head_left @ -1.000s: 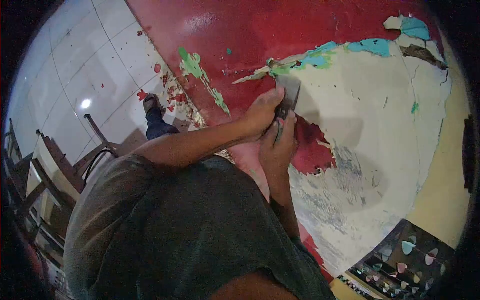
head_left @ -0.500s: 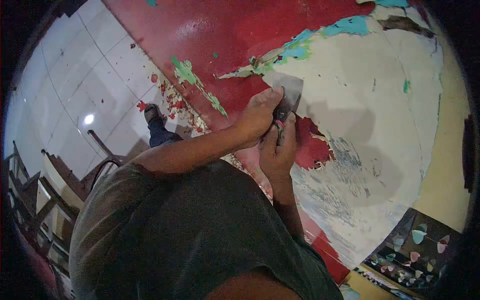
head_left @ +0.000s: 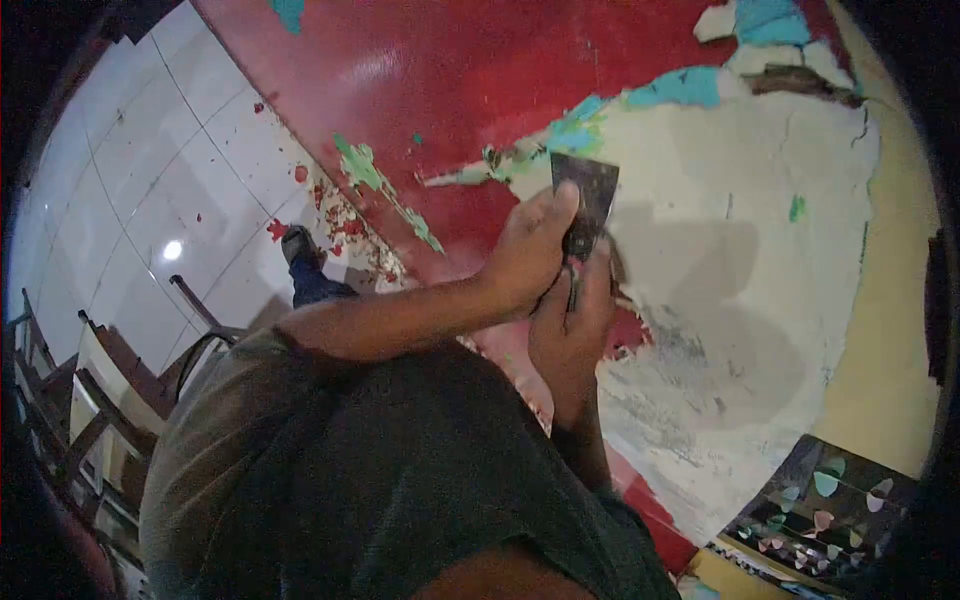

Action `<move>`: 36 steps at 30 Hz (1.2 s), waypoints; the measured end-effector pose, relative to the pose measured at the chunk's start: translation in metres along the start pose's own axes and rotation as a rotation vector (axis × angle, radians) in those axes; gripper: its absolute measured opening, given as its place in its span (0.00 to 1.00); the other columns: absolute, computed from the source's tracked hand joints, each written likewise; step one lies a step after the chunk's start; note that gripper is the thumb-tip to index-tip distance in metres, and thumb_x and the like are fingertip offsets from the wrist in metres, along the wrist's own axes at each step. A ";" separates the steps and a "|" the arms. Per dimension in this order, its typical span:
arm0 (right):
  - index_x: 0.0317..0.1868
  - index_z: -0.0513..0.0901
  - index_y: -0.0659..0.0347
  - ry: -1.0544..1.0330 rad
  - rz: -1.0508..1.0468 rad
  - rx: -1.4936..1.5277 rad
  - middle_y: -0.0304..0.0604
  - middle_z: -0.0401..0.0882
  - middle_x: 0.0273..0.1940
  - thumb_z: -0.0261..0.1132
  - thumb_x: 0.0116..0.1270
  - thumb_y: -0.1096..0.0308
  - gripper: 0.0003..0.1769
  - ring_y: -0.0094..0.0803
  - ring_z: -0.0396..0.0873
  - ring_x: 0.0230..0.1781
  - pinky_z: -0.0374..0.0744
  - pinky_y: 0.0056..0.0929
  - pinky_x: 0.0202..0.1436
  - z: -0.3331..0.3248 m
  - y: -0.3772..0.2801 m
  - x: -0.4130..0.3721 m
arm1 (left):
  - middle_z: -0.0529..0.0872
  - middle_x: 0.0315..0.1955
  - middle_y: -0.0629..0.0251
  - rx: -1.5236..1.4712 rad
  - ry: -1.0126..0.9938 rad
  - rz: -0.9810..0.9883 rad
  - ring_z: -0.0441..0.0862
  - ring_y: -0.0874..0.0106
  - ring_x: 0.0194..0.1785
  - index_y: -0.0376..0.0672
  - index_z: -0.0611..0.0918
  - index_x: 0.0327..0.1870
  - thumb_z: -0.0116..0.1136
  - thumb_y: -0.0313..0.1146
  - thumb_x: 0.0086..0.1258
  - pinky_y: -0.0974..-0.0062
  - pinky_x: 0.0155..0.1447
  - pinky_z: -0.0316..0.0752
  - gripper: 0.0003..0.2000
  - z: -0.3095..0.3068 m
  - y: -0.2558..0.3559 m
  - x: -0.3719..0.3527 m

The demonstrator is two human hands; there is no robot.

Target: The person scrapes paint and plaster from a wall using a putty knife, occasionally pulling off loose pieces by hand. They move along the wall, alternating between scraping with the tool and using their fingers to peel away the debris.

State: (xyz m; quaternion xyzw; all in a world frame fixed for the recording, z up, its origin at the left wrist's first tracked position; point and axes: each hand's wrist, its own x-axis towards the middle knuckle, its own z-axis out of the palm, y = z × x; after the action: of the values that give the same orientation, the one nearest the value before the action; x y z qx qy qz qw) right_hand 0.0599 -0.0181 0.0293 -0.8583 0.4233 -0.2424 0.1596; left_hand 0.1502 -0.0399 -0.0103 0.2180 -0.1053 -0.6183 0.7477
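Note:
Both hands are on one putty knife (head_left: 598, 190), its broad dark blade pointing up in the view. My left hand (head_left: 535, 240) is closed round the upper part of the handle, the thumb pressed against the base of the blade. Below it, my right hand (head_left: 575, 315) wraps the lower handle, which is mostly hidden by the fingers. The blade is in front of a wall of red paint (head_left: 450, 90) and a large bare cream patch (head_left: 680, 260). Torn blue and green paint layers (head_left: 680, 88) line the patch's upper edge.
White floor tiles (head_left: 150, 150) lie at the left, with red paint flakes (head_left: 345, 225) along the wall's foot. A shoe (head_left: 297, 243) stands near them. Chairs (head_left: 110, 400) are at the lower left. A dark panel with petal shapes (head_left: 810, 510) is at the lower right.
The putty knife has turned, its blade now showing broad and dark, and both hands have shifted slightly right with it. The right hand now covers more of the red remnant behind it.

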 end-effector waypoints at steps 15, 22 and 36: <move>0.56 0.66 0.77 -0.019 -0.073 -0.015 0.64 0.73 0.50 0.49 0.68 0.72 0.20 0.54 0.73 0.52 0.68 0.40 0.58 -0.012 -0.009 0.011 | 0.78 0.29 0.68 0.381 0.056 0.157 0.76 0.77 0.32 0.40 0.75 0.40 0.40 0.48 0.75 0.76 0.40 0.73 0.19 0.008 0.012 -0.002; 0.54 0.68 0.76 -0.030 0.041 0.053 0.63 0.74 0.48 0.48 0.68 0.72 0.19 0.55 0.74 0.49 0.70 0.40 0.54 -0.013 -0.016 0.008 | 0.79 0.27 0.69 0.095 -0.011 0.040 0.77 0.78 0.29 0.42 0.76 0.38 0.42 0.50 0.74 0.79 0.36 0.74 0.19 0.013 0.003 -0.005; 0.53 0.67 0.72 0.056 -0.006 0.092 0.63 0.75 0.42 0.50 0.64 0.75 0.17 0.58 0.77 0.43 0.75 0.40 0.45 -0.009 -0.005 0.009 | 0.77 0.27 0.71 0.124 -0.040 0.046 0.75 0.80 0.30 0.42 0.75 0.40 0.43 0.52 0.73 0.79 0.35 0.72 0.19 0.017 0.010 -0.001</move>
State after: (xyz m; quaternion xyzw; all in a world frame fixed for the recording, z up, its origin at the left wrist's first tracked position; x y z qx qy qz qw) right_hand 0.0633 -0.0225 0.0414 -0.8442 0.4135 -0.2859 0.1862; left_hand 0.1516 -0.0408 0.0097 0.2489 -0.1633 -0.5974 0.7447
